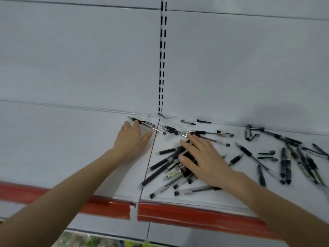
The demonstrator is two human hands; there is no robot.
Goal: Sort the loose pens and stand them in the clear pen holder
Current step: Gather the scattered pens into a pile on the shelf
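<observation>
Person is standing at a white shelf point(178, 198), both arms reaching in over its red front strip point(187, 213)

Left hand point(132, 139) is lying flat, fingers point(137, 124) spread and slightly curled, resting on something clear and glassy at the back of the shelf. This looks like the clear pen holder point(148, 128), lying on its side; its outline is too faint to be sure. One pen point(142, 123) is lying just beyond those fingertips, touching or crossing the clear piece. Cannot tell whether the hand is gripping or only pressing

Right hand point(204, 157) is palm-down, fingers open and spread, covering a heap of pens point(170, 168). Nothing is pinched between the fingers; they are pressing or raking the heap

Doing the step well, as I judge it: right hand should be gathering a small parallel bundle, tips one way, rather than sweeping, since round barrels roll toward the shelf edge. Left hand should be setting the holder upright and steadying it first

Counts: two hands; one holder, probable; roughly a dozen pens under and around the right fingers; roughly a dozen more in a scatter point(293, 157) well to the right of them; several loose caps point(267, 153) among those; four or five pens beyond the right fingertips
</observation>
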